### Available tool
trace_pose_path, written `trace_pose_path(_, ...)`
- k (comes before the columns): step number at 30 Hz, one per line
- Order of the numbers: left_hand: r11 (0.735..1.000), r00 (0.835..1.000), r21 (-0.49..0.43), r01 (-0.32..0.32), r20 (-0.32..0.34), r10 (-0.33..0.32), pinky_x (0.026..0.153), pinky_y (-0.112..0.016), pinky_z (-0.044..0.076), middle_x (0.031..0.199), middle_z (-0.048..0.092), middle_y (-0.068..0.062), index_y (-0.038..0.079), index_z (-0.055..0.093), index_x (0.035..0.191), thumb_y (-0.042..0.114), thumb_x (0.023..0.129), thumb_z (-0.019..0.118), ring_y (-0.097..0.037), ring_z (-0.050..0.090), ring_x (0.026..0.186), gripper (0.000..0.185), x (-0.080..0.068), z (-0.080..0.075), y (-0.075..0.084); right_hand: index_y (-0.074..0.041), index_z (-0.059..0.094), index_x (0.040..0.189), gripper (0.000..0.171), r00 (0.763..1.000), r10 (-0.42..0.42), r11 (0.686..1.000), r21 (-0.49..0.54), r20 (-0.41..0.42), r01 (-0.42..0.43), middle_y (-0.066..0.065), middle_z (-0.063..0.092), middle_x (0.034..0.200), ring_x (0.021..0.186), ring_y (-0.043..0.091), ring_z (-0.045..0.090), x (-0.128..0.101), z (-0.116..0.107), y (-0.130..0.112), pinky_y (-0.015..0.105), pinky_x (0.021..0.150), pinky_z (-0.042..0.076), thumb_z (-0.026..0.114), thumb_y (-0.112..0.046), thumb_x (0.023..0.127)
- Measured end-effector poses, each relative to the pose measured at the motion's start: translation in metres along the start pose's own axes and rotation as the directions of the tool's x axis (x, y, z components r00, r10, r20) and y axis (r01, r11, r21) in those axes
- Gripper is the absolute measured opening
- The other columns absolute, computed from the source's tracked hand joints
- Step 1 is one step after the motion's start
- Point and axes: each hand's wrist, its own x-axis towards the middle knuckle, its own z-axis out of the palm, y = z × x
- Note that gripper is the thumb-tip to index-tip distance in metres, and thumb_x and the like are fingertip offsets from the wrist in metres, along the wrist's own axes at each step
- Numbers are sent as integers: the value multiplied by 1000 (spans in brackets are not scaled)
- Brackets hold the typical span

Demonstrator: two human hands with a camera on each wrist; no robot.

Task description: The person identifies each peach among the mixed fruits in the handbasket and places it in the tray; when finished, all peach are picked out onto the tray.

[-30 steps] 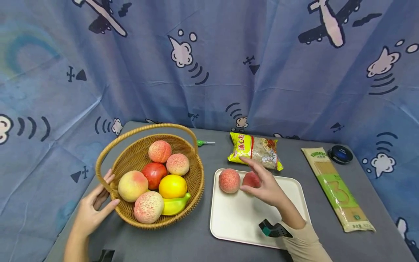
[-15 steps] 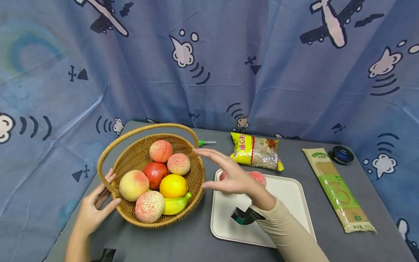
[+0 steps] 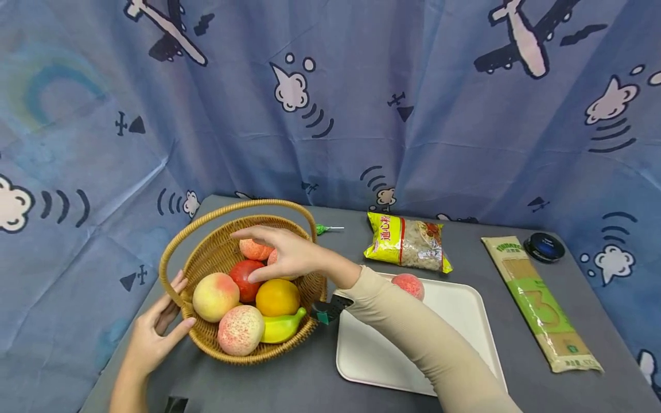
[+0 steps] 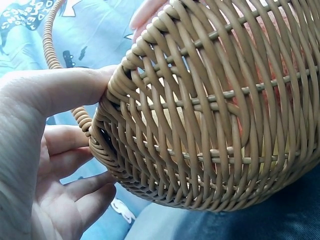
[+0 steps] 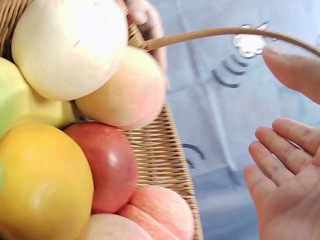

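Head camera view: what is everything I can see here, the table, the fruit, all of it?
Wicker basket: one, tan, left on the table, with a hoop handle.
Peaches in the basket: four show; the nearest pink speckled, one yellow-pink, two part hidden under the right hand.
Red fruit: one, middle of the basket.
Orange fruit: one, in the basket.
Banana: one, yellow-green, at the basket's near rim.
Tray: one, cream, right of the basket.
Peach on the tray: one, pink; the arm hides part of the tray.
Snack bag: one, yellow.
Pasta packet: one, green, far right.
Round tin: one, dark.
Lollipop: one, green.
Table: grey.
Curtain: blue, cartoon planes.
Left hand: on the basket's rim.
Right hand: open, over the fruit.
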Motion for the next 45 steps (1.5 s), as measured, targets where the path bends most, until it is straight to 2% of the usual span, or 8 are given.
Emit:
trace_pose_path(4,1000,1000,-13,-3,-10,3,107,-14,35,153,19,-29,-14,35,139,-26,76,58,-8,33,139,68,0,2,0,-11,39,144,70,991,69,991,108,118,-82,3,41,147,136,13,37,21,9,6,21,113,31,73,-23,84)
trace_pose_path(8,1000,1000,-19,-23,-6,23,107,-14,35,152,19,-31,-15,35,139,-26,76,58,-8,33,140,68,0,4,-3,-5,35,145,73,973,95,967,214,211,-141,7,37,150,139,13,33,39,19,14,22,115,29,73,-17,84)
trace_pose_path(15,997,998,-43,-60,3,60,107,-14,35,150,17,-35,-17,35,138,-27,75,58,-9,32,140,68,-2,6,-7,-4,39,143,72,945,151,954,208,291,-217,9,41,148,137,14,36,55,35,28,27,113,35,75,-18,82)
trace_pose_path(19,995,996,-55,-85,8,85,107,-15,36,149,17,-36,-18,34,137,-27,75,57,-10,33,140,67,-2,7,-8,-7,42,142,70,918,159,950,198,363,-243,5,45,145,132,12,43,57,45,32,22,108,39,75,-19,82)
trace_pose_path(23,993,995,-65,-103,9,104,108,-15,36,150,18,-36,-19,34,137,-27,75,57,-11,33,140,66,-1,7,-7,-6,43,142,69,906,124,963,170,405,-208,3,50,140,121,6,50,57,50,34,14,103,40,74,-17,81)
trace_pose_path(30,993,994,-62,-105,12,106,107,-15,35,150,18,-35,-17,34,138,-26,76,57,-11,33,140,67,0,6,-6,-12,39,145,75,892,129,977,99,433,-190,1,49,138,112,3,51,57,54,35,12,96,42,76,-18,80)
trace_pose_path(36,994,995,-48,-95,3,95,108,-16,35,150,18,-35,-17,35,138,-26,75,58,-11,34,140,68,0,5,-7,-15,40,145,77,901,116,988,46,417,-149,-3,50,136,108,2,50,59,57,33,10,94,42,78,-20,78)
trace_pose_path(45,999,999,-18,-43,3,43,108,-15,35,152,19,-32,-14,35,139,-26,76,58,-10,32,140,68,1,0,-4,-13,46,138,75,948,52,997,36,313,-67,-2,47,136,115,4,44,62,49,27,11,98,38,81,-23,73)
